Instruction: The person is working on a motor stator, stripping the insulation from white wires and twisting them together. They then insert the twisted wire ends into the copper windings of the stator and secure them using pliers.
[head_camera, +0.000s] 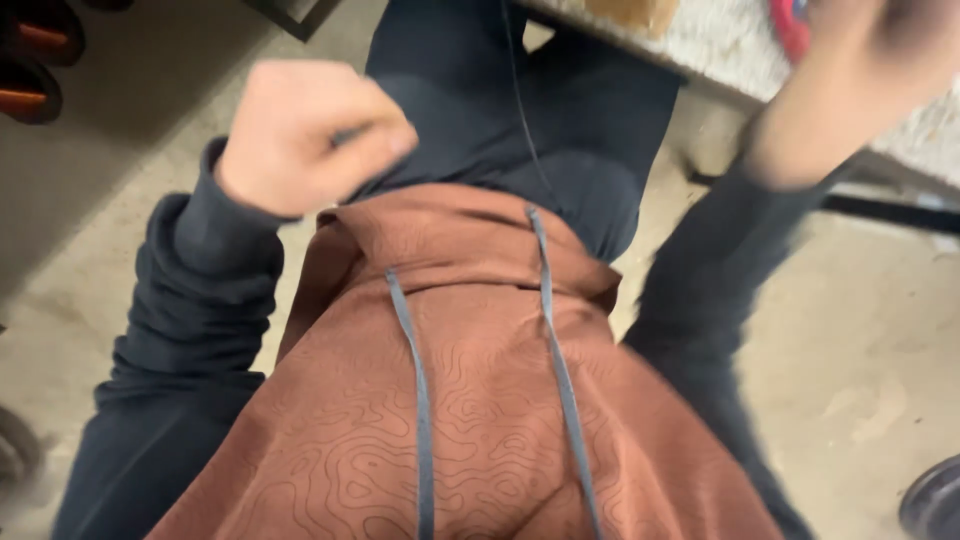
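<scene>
Two hands: left hand (310, 135) at ten o'clock fisted on dark fabric; right hand (860, 80) at two blurred, grip unclear; two drawstrings (415, 390) below.

The light is soft and even, moderately bright, with no glare. The concrete floor (860, 350) reads pale at 3 o'clock and falls into a broad grey shadow toward 10 o'clock. The sharpest area is the rust-coloured hooded garment (470, 400) at 6 o'clock, whose contour-line pattern and grey drawstrings (415, 380) stay legible. The left hand (310, 135) at 11 o'clock is slightly soft. The right hand (860, 80) at 1 o'clock is heavily motion-blurred, its fingers smeared together, and its dark sleeve (700, 300) streaks too. The speckled desk (720, 35) at 1 o'clock is blurred.
</scene>
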